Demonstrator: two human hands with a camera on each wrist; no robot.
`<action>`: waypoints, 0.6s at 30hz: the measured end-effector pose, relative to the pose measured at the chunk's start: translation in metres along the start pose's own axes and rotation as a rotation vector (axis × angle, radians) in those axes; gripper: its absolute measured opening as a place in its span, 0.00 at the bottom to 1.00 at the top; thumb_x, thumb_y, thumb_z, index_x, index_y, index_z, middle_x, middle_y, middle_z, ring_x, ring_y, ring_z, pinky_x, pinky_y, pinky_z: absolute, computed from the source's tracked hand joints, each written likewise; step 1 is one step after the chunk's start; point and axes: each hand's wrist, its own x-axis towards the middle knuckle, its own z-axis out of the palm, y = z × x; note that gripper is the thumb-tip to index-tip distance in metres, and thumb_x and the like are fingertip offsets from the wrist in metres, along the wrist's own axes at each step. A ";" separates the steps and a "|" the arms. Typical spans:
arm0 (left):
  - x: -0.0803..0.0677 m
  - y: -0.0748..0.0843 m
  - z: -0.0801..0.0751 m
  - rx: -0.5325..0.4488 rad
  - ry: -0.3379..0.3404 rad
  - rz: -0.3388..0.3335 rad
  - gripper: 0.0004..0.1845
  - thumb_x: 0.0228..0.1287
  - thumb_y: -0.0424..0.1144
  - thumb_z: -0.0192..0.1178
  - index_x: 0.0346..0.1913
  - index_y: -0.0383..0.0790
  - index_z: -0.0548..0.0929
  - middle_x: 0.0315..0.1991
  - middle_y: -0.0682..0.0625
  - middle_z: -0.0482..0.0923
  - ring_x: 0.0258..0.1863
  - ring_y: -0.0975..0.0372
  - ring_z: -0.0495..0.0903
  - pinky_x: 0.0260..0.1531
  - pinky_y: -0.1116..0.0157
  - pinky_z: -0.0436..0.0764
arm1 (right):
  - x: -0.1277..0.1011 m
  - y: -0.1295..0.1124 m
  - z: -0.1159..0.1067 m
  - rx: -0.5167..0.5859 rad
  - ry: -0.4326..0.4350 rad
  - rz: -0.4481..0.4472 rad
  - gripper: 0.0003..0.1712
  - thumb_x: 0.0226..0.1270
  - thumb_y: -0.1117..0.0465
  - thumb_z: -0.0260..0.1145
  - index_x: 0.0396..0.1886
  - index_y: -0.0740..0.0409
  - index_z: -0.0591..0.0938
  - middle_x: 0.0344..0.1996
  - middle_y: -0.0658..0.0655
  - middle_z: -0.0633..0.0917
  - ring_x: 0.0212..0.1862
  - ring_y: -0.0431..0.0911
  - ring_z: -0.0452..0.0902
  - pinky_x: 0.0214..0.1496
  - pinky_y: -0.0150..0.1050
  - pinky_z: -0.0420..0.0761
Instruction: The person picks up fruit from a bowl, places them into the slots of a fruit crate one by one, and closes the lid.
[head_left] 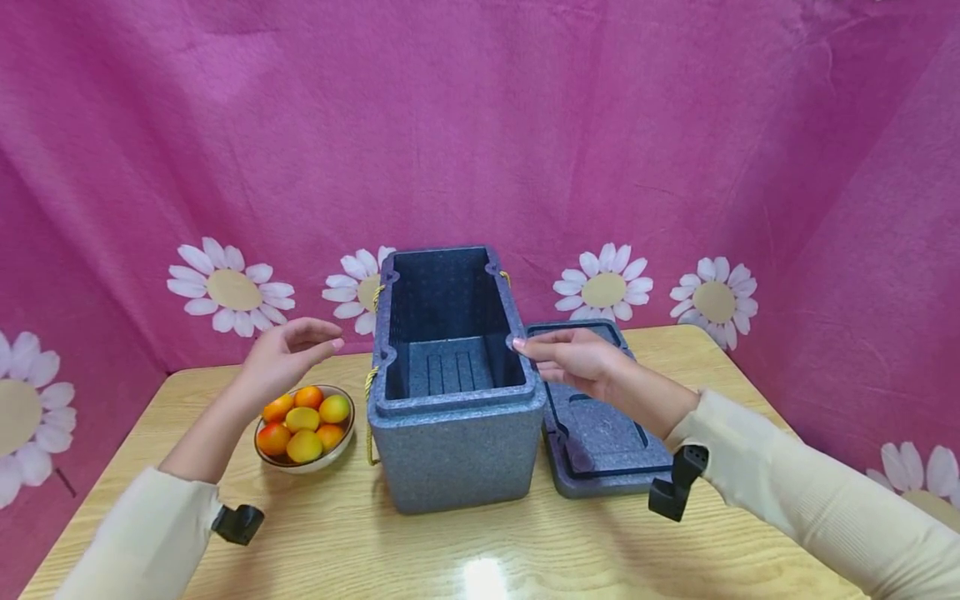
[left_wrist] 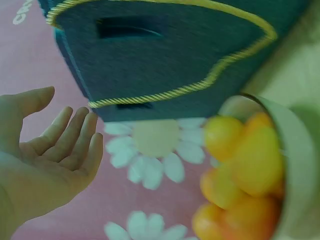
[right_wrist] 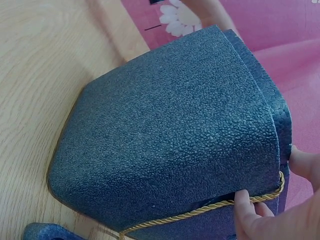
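Your right hand (head_left: 573, 360) rests fingertips on the open foam box (head_left: 453, 417) right rim; left hand (head_left: 288, 354) hovers relaxed, empty, above the fruit bowl (head_left: 306, 433) just left of it

bright, even light; glare spot on the table (head_left: 483, 575); left wrist view blurred.

On your bench (head_left: 480, 542): one open foam box (head_left: 456, 450), one lid (head_left: 600, 442) beside it, one bowl (head_left: 300, 465) holding at least six fruits (head_left: 303, 419). Six printed daisies (head_left: 604, 288) show fully or partly on the backdrop.
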 end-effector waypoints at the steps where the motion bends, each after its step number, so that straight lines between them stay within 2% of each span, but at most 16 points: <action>1: -0.003 -0.005 0.001 0.009 0.002 -0.007 0.23 0.69 0.49 0.55 0.57 0.36 0.76 0.55 0.38 0.79 0.55 0.49 0.78 0.56 0.60 0.77 | 0.000 0.000 0.000 0.000 -0.001 0.001 0.34 0.70 0.54 0.60 0.68 0.69 0.65 0.71 0.65 0.65 0.74 0.57 0.58 0.74 0.46 0.63; 3: -0.009 -0.014 0.001 0.028 0.008 -0.008 0.22 0.69 0.48 0.56 0.57 0.35 0.77 0.54 0.37 0.80 0.54 0.49 0.79 0.55 0.58 0.77 | 0.000 0.000 0.000 -0.001 -0.004 -0.002 0.35 0.70 0.53 0.59 0.69 0.69 0.64 0.71 0.65 0.65 0.74 0.57 0.58 0.74 0.46 0.63; 9: -0.024 -0.039 0.003 0.106 0.037 0.029 0.19 0.67 0.44 0.58 0.53 0.33 0.79 0.50 0.37 0.82 0.49 0.49 0.81 0.44 0.71 0.77 | 0.000 0.000 0.000 0.009 -0.009 0.007 0.35 0.70 0.53 0.60 0.69 0.69 0.64 0.72 0.64 0.64 0.74 0.57 0.58 0.75 0.46 0.63; 15: -0.039 -0.057 0.004 0.173 0.041 0.006 0.19 0.66 0.45 0.60 0.53 0.33 0.79 0.49 0.37 0.82 0.47 0.48 0.81 0.40 0.70 0.79 | 0.000 0.000 -0.001 0.012 -0.011 0.008 0.35 0.70 0.54 0.59 0.69 0.69 0.63 0.72 0.64 0.65 0.74 0.57 0.59 0.75 0.46 0.63; 18: -0.045 -0.064 0.003 0.203 0.056 0.020 0.18 0.65 0.44 0.61 0.51 0.34 0.80 0.47 0.38 0.83 0.45 0.50 0.82 0.39 0.70 0.79 | 0.001 -0.001 0.000 0.016 -0.006 0.010 0.34 0.70 0.54 0.60 0.69 0.69 0.64 0.71 0.64 0.65 0.74 0.56 0.60 0.74 0.46 0.64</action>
